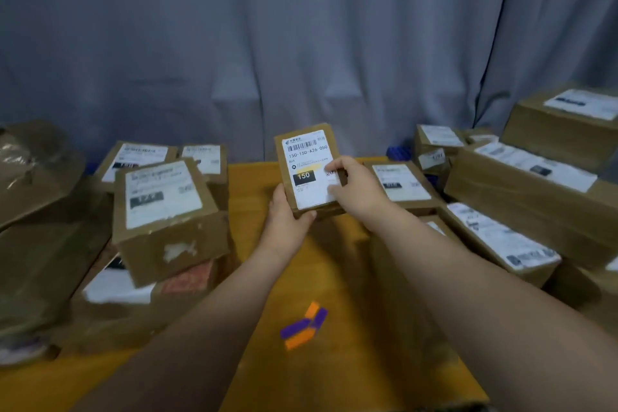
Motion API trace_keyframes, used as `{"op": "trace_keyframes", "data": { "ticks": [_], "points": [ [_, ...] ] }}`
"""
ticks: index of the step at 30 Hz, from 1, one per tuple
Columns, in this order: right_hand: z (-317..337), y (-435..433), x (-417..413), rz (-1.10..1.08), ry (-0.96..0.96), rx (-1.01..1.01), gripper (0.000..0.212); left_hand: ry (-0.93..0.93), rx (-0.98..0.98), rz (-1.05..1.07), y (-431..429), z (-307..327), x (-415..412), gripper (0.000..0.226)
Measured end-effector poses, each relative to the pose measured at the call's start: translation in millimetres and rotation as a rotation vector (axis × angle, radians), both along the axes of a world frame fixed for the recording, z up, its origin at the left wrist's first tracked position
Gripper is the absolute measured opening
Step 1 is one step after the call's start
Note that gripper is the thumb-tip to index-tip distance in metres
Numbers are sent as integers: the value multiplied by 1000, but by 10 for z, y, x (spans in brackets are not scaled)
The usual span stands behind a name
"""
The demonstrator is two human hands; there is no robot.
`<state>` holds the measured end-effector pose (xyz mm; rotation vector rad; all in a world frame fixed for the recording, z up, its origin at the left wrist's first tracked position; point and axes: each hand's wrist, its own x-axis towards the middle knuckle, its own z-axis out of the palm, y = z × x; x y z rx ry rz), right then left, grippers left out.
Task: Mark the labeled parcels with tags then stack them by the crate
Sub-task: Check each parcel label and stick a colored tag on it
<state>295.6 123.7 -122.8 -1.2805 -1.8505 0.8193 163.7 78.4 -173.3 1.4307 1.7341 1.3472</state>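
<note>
Orange and purple tags (304, 326) lie on the surface (334, 385), nearer than the hands. The left hand (287, 219) grips the raised small parcel (307, 167) by its lower corner, and the right hand (356, 189) pinches its label edge. It would be best steadied label-up before tagging.

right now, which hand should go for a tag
Probably the right hand: it only pinches the parcel at one edge, while the left hand grips it from below. The tags lie between both arms.
</note>
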Motion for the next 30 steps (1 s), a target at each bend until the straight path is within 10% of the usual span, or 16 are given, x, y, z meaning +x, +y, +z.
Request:
{"op": "trace_keyframes", "data": {
  "ticks": [16,30],
  "points": [
    [-405,2015,-285,78,-527,-50,43,-35,-195,231,1898,-139,-178,41],
    [468,807,-106,41,-465,280,45,12,80,239,899,847,52,39]
  ]
}}
